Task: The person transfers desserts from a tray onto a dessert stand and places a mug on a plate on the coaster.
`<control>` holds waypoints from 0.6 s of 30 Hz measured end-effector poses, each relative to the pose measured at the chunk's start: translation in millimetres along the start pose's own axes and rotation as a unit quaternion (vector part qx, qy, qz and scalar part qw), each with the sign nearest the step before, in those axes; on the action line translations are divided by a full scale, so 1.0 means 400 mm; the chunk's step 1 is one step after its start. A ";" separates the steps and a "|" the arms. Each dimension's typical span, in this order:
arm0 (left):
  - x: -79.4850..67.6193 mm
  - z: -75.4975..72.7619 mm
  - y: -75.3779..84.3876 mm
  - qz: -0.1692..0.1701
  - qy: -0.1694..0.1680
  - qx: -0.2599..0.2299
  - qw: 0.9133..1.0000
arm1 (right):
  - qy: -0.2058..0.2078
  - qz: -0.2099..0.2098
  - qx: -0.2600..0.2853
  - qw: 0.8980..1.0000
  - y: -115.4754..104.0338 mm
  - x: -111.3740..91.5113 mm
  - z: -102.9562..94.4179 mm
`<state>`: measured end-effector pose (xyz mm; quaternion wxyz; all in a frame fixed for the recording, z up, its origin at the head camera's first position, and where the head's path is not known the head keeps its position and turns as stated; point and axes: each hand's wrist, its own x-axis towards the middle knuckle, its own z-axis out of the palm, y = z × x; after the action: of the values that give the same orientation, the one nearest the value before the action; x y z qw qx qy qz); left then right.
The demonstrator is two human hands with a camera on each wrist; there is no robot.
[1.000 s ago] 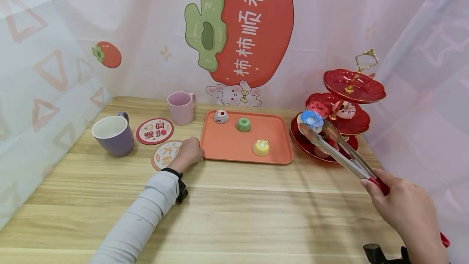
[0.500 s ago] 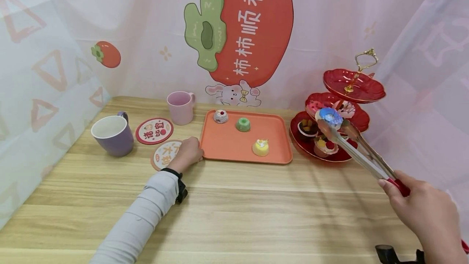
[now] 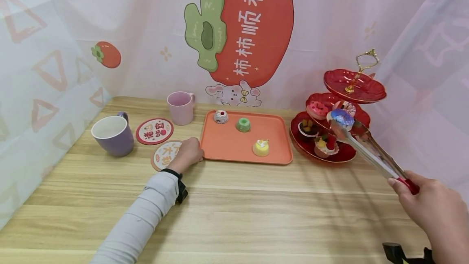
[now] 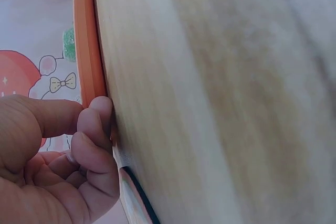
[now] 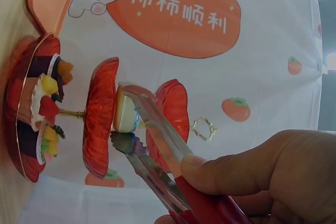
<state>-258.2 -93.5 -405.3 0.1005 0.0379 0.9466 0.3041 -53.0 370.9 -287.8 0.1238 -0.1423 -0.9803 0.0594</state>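
My left hand (image 3: 187, 155) pinches the orange tray (image 3: 229, 148) by its near left corner; the left wrist view shows thumb and fingertip at the rim (image 4: 90, 40). On the tray sit a white cake with a red top (image 3: 221, 116), a green ring-shaped cake (image 3: 243, 124) and a yellow cake (image 3: 261, 148). My right hand (image 3: 432, 201) grips metal tongs (image 3: 377, 158) by their red handles. Between the tong tips is a blue-topped doughnut (image 3: 342, 118), at the middle tier of the red three-tier stand (image 3: 370, 95). Whether it touches that tier is unclear.
A pink doughnut (image 3: 317, 109) and a pale pink treat (image 3: 345, 108) are on the middle tier. Cupcakes (image 3: 325, 146) fill the bottom tier. At left stand a purple mug (image 3: 116, 138), a pink mug (image 3: 181, 110) and two round coasters (image 3: 154, 130). A printed cloth hangs behind.
My right hand has moved right and slightly down, carrying the doughnut in the tongs from the stand's left side across to the front of its middle tier. My left hand stays put.
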 end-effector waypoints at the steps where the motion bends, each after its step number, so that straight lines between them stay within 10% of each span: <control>1: -0.001 0.000 0.000 -0.001 0.000 -0.002 1.000 | -0.005 0.006 -0.002 1.000 0.001 0.001 0.000; 18: 0.002 0.002 -0.002 -0.011 -0.001 -0.006 1.000 | -0.005 0.026 0.020 0.999 0.032 0.057 0.002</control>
<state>-258.7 -93.8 -406.6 0.1051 0.0275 0.9449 0.3088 -71.0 389.6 -285.2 0.1206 -0.1645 -0.9755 0.0828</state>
